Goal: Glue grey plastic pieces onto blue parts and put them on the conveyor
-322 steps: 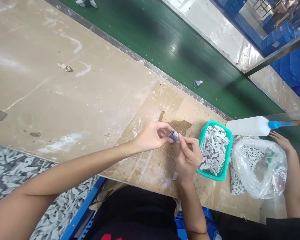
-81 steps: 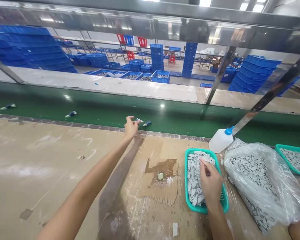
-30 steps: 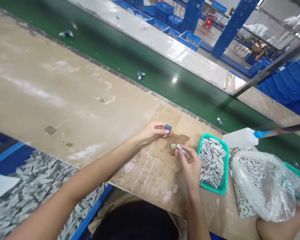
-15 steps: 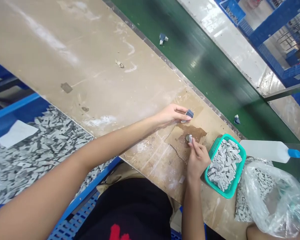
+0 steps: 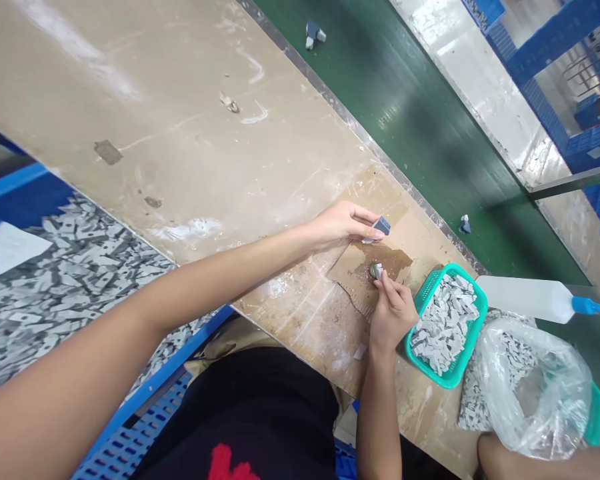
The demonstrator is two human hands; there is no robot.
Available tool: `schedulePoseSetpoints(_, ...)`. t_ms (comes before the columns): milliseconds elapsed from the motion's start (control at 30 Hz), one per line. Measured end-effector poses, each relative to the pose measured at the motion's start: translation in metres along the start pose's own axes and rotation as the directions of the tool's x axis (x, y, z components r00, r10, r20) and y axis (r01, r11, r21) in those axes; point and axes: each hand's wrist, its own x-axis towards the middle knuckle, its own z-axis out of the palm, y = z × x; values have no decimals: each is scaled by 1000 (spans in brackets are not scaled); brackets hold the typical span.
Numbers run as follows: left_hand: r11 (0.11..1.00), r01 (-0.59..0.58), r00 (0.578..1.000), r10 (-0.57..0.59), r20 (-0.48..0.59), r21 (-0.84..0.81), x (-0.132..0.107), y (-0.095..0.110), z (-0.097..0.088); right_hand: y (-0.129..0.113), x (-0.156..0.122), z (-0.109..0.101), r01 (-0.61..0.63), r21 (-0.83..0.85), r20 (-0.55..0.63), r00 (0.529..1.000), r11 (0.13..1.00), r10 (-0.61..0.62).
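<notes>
My left hand [image 5: 357, 223] pinches a small dark blue-grey plastic piece [image 5: 381, 227] with a pale part at its lower side, held above the table. Nearer to me, my right hand [image 5: 394, 310] grips a small light grey piece [image 5: 379, 270] between thumb and fingertips. That grey piece is over a small round spot on a wet brown patch of a cardboard sheet [image 5: 350, 273]; whether it touches is too small to tell. Just right of my right hand stands a green basket [image 5: 409, 347] heaped with light grey plastic pieces [image 5: 447, 327].
A green conveyor belt [image 5: 405, 140] runs beyond the table [image 5: 180, 133], carrying two assembled pieces. At right lie a white squeeze bottle [image 5: 525, 298] and a clear plastic bag [image 5: 495, 360] near another person's arm [image 5: 530, 463]. A blue bin [image 5: 145, 393] of grey pieces stands left.
The view has shifted slightly. Both hands keep their pieces, and the right hand's piece stays at the wet patch. The assembled pieces on the belt appear further left and up or down a little.
</notes>
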Motion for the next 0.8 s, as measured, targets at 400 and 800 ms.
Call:
schedulePoseSetpoints(400,972,-28,997,11,74,231,-5,-20,8,-27,10,-8,-139,152,-240,955,979,173)
schedulePoseSetpoints(800,979,-4,974,-43,224,204,-13,-28,18,-29,13,-13,-66,167,-173,980,984,95)
